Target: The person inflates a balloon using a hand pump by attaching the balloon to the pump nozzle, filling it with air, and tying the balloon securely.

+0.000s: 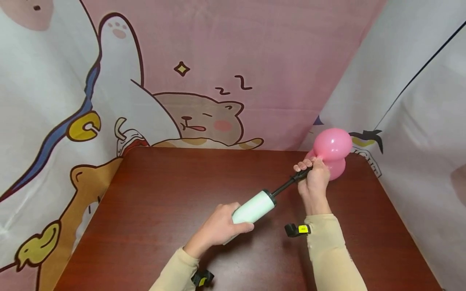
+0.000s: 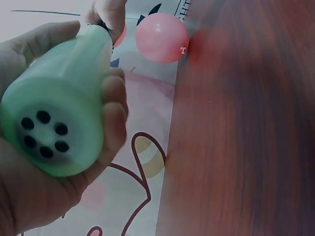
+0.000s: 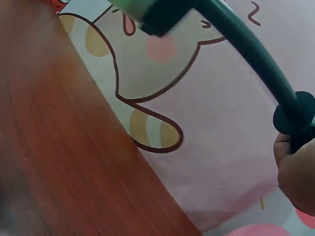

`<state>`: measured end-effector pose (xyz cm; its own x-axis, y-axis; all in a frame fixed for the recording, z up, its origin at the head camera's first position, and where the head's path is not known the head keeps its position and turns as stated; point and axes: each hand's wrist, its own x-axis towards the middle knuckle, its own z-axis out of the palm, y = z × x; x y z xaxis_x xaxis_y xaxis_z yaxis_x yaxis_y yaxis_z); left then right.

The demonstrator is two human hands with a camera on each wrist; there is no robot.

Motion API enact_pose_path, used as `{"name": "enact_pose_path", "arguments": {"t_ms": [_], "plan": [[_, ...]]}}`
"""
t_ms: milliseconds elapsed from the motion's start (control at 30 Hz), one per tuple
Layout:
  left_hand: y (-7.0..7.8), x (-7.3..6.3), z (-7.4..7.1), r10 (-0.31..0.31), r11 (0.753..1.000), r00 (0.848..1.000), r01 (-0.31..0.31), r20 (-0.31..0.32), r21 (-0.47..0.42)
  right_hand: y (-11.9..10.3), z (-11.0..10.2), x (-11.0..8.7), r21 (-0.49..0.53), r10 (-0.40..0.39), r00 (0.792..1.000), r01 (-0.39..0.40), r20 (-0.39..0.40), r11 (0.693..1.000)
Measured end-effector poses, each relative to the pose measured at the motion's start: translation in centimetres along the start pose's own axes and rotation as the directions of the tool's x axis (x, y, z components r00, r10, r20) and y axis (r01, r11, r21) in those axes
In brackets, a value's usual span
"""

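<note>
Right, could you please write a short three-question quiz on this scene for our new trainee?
1. Multiple choice: which hand grips the pale green plastic cylinder? A) the right; B) the left; C) neither.
2. True or false: the slender black rod lies fully inside the cylinder.
3. Short answer: how many glossy round pink balloons show in the head view?

Key:
1. B, the left hand.
2. False; a length shows between the cylinder and the right hand.
3. Two.
</note>
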<state>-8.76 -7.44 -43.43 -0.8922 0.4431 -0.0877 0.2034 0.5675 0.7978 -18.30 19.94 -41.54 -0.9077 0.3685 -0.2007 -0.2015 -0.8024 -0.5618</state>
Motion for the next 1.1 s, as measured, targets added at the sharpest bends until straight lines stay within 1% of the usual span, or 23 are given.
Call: {"name": "enact_pose_path", "arguments": {"t_ms": [67, 133, 200, 300, 400, 533, 633, 667, 767, 867, 900, 1000, 1100], "plan": [[0.1, 0.1, 0.0, -0.012, 1.000, 1.000, 0.012, -0.006, 0.018, 0.7, -0.1, -0.3, -0.001, -0.002, 1.000, 0.002, 0.009, 1.000], [0.3, 0.4, 0.1, -0.017, 0.999, 1.000, 0.017, -0.007, 0.027, 1.7, -0.1, -0.7, -0.020, -0.012, 1.000, 0.012, 0.023, 1.000], [0.5, 0.9, 0.3, -0.021, 0.999, 1.000, 0.021, -0.014, 0.029, 2.7, 0.0, -1.3, -0.046, -0.005, 0.999, 0.007, 0.042, 0.999], [0.7, 1.6, 0.7, -0.021, 1.000, 0.999, 0.021, -0.030, 0.014, 4.1, 0.3, -2.2, -0.106, 0.020, 0.998, -0.013, 0.064, 0.994], [0.7, 2.0, 1.2, -0.011, 1.000, 0.999, 0.011, -0.035, -0.018, 4.6, 0.4, -2.8, -0.155, 0.019, 0.997, -0.008, 0.071, 0.988], [0.4, 1.9, 1.4, 0.007, 0.999, 1.000, -0.008, -0.016, -0.051, 3.8, 0.3, -2.5, -0.159, 0.026, 0.998, -0.017, 0.055, 0.987], [0.1, 1.4, 1.2, 0.015, 0.998, 1.000, -0.015, 0.000, -0.053, 2.2, 0.2, -1.6, -0.108, 0.040, 0.999, -0.036, 0.034, 0.993], [0.1, 1.3, 1.0, 0.018, 0.998, 1.000, -0.018, 0.006, -0.056, 1.5, 0.2, -1.2, -0.094, 0.031, 0.999, -0.028, 0.028, 0.995], [-0.1, 0.8, 0.5, 0.034, 0.997, 0.999, -0.032, 0.028, -0.075, -0.6, 0.2, -0.1, -0.008, 0.006, 1.000, -0.006, 0.002, 1.000], [-0.2, 0.5, 0.0, 0.053, 0.995, 0.998, -0.048, 0.047, -0.091, -2.0, 0.3, 0.5, 0.049, -0.004, 1.000, 0.004, -0.012, 0.999], [-0.3, 0.5, -0.2, 0.056, 0.995, 0.997, -0.052, 0.049, -0.090, -2.2, 0.3, 0.5, 0.065, 0.005, 1.000, -0.003, -0.020, 0.998], [-0.4, 0.6, -0.5, 0.050, 0.997, 0.997, -0.046, 0.055, -0.067, -2.0, 0.1, 0.5, 0.056, 0.013, 0.999, -0.011, -0.035, 0.998], [-0.4, 0.9, -0.5, 0.037, 0.998, 0.998, -0.034, 0.051, -0.052, -0.6, -0.1, 0.1, 0.031, 0.006, 0.999, -0.004, -0.040, 1.000]]}}
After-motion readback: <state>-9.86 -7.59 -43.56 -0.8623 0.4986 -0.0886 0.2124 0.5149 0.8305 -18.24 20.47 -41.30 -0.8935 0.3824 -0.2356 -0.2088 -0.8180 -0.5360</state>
